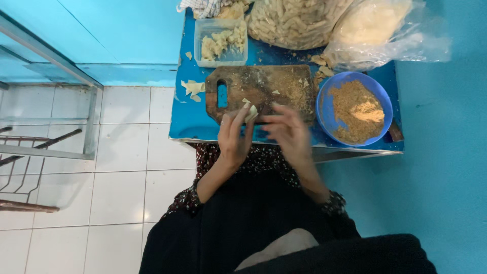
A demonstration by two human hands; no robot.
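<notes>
Landmark: wooden cutting board (264,91), lying on the small blue table (187,122)
Left hand (234,137): at the near edge of the board, fingers curled narrowly around a pale dough wrapper (251,112), pinching it
Right hand (290,133): beside the left, over the board's near edge; blurred, fingers part-bent toward the wrapper, whether they touch it cannot be told
Done, as a judgement: a clear plastic bag of finished pale rolled pieces (294,20) lies beyond the board and looks well filled, so many pieces seem already made
Left, as a judgement: the blue bowl (355,107) just right of the board holds plenty of brown crumbly filling; a clear plastic tub (221,43) beyond the board's left end holds pale lumps; so much work seems to remain
Scraps: pale dough trimmings (193,89) on the table left of the board, a few bits on the board itself
Packages: a second clear bag (378,28) with pale contents beyond the bowl, crumpled and open; a checked cloth (203,7) beyond the tub
Labels and signs: none visible on the bags, tub or bowl
</notes>
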